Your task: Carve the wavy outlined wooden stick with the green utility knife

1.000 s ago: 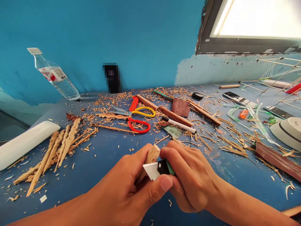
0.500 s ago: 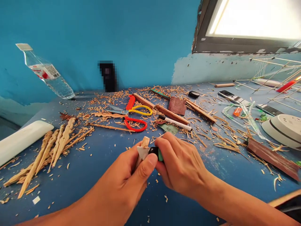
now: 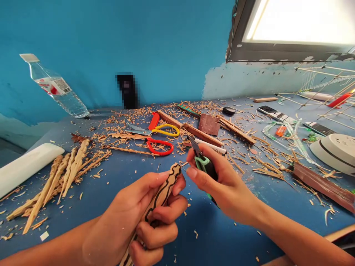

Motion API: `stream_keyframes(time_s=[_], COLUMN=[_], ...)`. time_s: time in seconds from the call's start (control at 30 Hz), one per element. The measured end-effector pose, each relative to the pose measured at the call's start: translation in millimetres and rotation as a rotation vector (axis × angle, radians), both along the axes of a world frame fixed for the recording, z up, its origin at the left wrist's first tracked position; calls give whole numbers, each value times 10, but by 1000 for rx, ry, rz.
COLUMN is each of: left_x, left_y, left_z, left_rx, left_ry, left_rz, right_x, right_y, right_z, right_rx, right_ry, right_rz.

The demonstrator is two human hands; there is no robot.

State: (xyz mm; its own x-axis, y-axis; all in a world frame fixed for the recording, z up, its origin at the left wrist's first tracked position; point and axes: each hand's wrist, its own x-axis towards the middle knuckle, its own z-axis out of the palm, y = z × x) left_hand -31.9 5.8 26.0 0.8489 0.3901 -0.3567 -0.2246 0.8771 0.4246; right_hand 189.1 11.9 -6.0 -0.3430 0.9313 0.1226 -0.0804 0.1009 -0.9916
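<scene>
My left hand [image 3: 149, 210] is closed round a carved strip of wood [image 3: 166, 188] with wavy black lines drawn along its face. The strip's narrow tip points up and away, and its lower end runs down past my fingers. In my right hand [image 3: 219, 181] is a utility knife [image 3: 206, 166] with a green and black handle, gripped with its blade pointing up and to the left. Blade and wood are apart; a thin shaving sits at the wood's tip, close to my right fingers. Scissors [image 3: 161, 138] with red and yellow handles lie beyond my hands.
A pile of carved wood sticks [image 3: 73, 170] lies at left beside a white long object [image 3: 30, 166]. A water bottle [image 3: 55, 88] leans at the back left. Wood shavings, a marker [image 3: 213, 146], a phone [image 3: 274, 113] and a white round device [image 3: 335, 151] are spread across the blue table [image 3: 210, 240].
The knife has come away from the wood, and its blade now points upward. My left hand has turned the wood so its black-lined face shows. My hands have moved apart.
</scene>
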Motion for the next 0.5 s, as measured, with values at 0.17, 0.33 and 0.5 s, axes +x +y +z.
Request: stream_keyframes(time_s=[0.17, 0.33, 0.5], left_x=[3, 39, 28], left_y=[21, 37, 41], left_z=[-17, -41, -53], left_rx=[35, 48, 93], left_ry=[65, 94, 124], left_rz=[-108, -53, -62], right_x=[-11, 5, -4], right_y=[11, 7, -10], right_z=[-40, -59, -54], right_rx=[-134, -127, -68], right_ry=[134, 206, 119], right_rz=[141, 145, 139])
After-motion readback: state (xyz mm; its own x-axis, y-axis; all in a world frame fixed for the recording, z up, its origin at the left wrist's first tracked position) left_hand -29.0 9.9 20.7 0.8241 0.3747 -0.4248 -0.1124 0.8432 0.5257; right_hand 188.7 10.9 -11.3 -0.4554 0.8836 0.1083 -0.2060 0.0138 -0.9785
